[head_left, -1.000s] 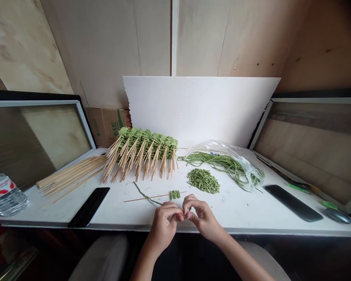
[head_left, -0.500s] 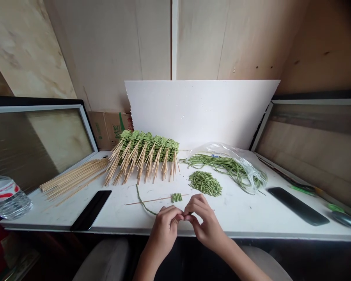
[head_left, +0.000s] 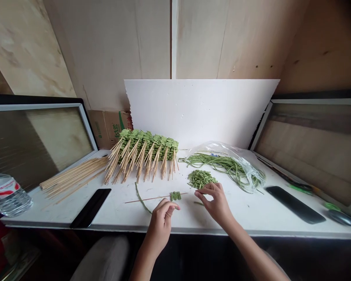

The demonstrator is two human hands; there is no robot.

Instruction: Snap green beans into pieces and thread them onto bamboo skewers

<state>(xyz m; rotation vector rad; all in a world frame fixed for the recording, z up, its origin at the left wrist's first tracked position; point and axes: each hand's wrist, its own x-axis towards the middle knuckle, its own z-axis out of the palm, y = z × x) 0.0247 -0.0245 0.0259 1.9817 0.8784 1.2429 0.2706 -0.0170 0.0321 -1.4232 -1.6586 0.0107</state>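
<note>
My left hand [head_left: 161, 220] is closed around a long green bean [head_left: 140, 199], whose thin end trails out to the left over the table. Just behind it lies a bamboo skewer [head_left: 152, 199] threaded with a short row of cut bean pieces [head_left: 175, 196]. My right hand [head_left: 214, 201] is over the near side of a heap of cut beans [head_left: 201, 179], thumb and forefinger tips together. Whether something is between those tips is too small to make out. A single bean piece [head_left: 198, 203] shows just below them.
Filled bean skewers [head_left: 149, 144] are stacked at the back, with bare skewers [head_left: 76, 175] to their left. Long beans [head_left: 222, 162] lie partly in a plastic bag [head_left: 253, 175]. A phone [head_left: 90, 208], water bottle [head_left: 7, 193], dark flat object [head_left: 295, 205] and mouse [head_left: 341, 217] flank the work area.
My hands, which met over the bean, have come apart. The right one has moved right and back to the heap; a bean piece now shows beneath it. The left keeps the long bean.
</note>
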